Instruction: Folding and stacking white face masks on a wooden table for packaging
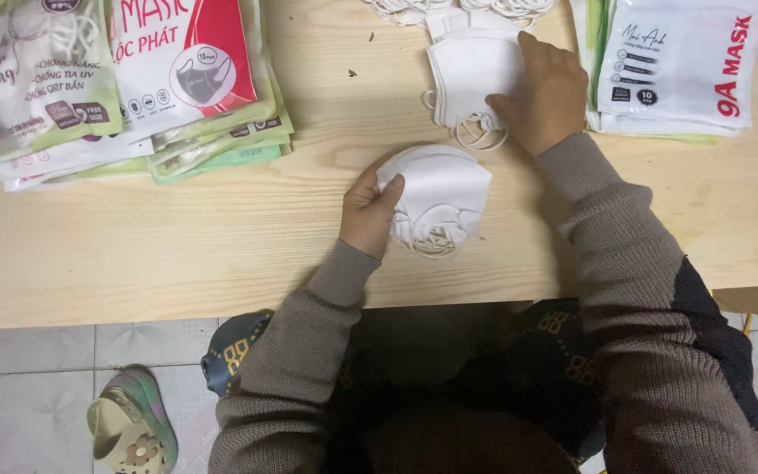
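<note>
Gripping a gathered white mask bundle [436,202], the left hand [368,211] is waiting near the table's [177,254] front edge; the right hand [547,92] is pressing flat, fingers open, on the remaining mask stack [471,75] toward the far edge.

Pale wooden table [177,254] over light grey tiled floor [28,369]; colourful sandal [133,426] lying below the table's near-left corner.

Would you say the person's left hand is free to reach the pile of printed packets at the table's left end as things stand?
Probably not at once: the left hand grips a stack of white masks. The bare table between it and the packets holds nothing in the way, so only that hold hinders it.
</note>
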